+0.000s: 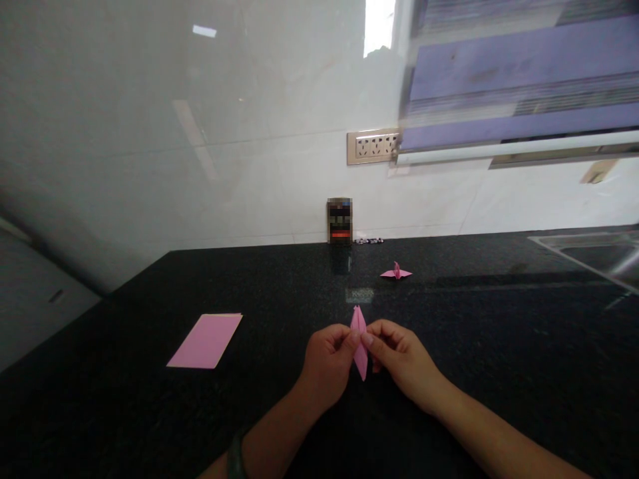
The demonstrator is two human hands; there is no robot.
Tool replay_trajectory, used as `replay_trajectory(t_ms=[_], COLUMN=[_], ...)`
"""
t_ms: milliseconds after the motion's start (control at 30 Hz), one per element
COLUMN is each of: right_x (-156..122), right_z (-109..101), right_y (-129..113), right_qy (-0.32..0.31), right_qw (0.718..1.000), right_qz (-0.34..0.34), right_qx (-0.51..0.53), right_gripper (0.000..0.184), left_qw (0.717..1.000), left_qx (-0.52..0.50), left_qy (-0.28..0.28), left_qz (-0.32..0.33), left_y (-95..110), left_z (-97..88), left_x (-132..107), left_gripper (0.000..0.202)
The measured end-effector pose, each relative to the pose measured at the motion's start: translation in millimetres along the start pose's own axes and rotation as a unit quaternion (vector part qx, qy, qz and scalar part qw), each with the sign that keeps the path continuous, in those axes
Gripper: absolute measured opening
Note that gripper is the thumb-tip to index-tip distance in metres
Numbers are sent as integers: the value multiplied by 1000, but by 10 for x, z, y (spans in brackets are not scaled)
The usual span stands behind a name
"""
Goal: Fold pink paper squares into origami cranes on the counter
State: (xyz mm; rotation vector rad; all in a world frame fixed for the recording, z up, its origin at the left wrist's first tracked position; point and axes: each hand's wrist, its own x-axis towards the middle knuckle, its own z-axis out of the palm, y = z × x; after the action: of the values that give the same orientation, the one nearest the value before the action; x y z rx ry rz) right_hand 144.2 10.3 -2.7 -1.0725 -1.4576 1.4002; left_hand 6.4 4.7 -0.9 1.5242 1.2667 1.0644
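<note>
A big pale shiny wall (150, 133) fills the back. Below it a wide black stone counter (499, 346) with tiny specks runs from side to side. At the top right hangs a purple and grey striped thing (519, 66), too blurry to tell what it is. At the far right edge of the counter sits a metal sink (599, 256); only its corner shows.

A flat pink sheet of paper (206, 340) lies on the counter, well to the left of the hands. A shiny row of wall plugs (373, 146) is set in the wall. Under it a small dark box (340, 221) stands against the wall, and it is blurred.

The person's left hand (327, 366) and right hand (402, 359) meet near the middle, just above the counter. Both are closed, and the fingertips of each pinch a long folded pink paper piece (360, 346) between them. The paper stands upright, with one pointy end up and one down. The left hand pinches it from the left and the right hand from the right, so the two hands nearly touch. A dark band (234, 456) is on the left wrist.

Farther back on the counter rests a small pink paper bird (396, 272) with its wings spread. Behind it, by the wall, lie some tiny dark and white bits (368, 240), too small to tell.
</note>
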Motion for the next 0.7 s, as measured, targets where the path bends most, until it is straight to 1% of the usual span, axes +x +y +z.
replay_trajectory(t_ms=[100, 200, 267, 367, 433, 533, 600, 700], right_x=[-15, -35, -44, -49, -47, -45, -49, -66], right_z=[-5, -14, -24, -47, -65, -89, -96, -84], right_y=[6, 15, 20, 27, 34, 53, 64, 60], right_qy=[19, 50, 83, 120, 125, 122, 113, 83], right_qw=[999, 992, 979, 948, 930, 909, 896, 879], right_qz=[-22, -56, -94, -151, -180, -220, -250, -278], right_qx=[-41, -105, -162, -252, -295, -332, -350, -379], right_gripper=[20, 19, 20, 21, 18, 12, 9, 11], left_qw=[1000, 1000, 1000, 999, 999, 997, 994, 989], left_qx=[16, 8, -5, -18, -32, -67, -97, -141], left_qy=[7, 2, 13, 36, 22, -23, -43, -38], left_qz=[9, 7, -5, -10, 8, 32, 37, 21], left_y=[11, 9, 3, -1, 12, 52, 71, 57], left_z=[13, 25, 22, 12, 12, 30, 44, 48], left_x=[-5, -5, 0, 9, 6, -14, -25, -16], left_gripper=[29, 29, 26, 23, 22, 24, 24, 23])
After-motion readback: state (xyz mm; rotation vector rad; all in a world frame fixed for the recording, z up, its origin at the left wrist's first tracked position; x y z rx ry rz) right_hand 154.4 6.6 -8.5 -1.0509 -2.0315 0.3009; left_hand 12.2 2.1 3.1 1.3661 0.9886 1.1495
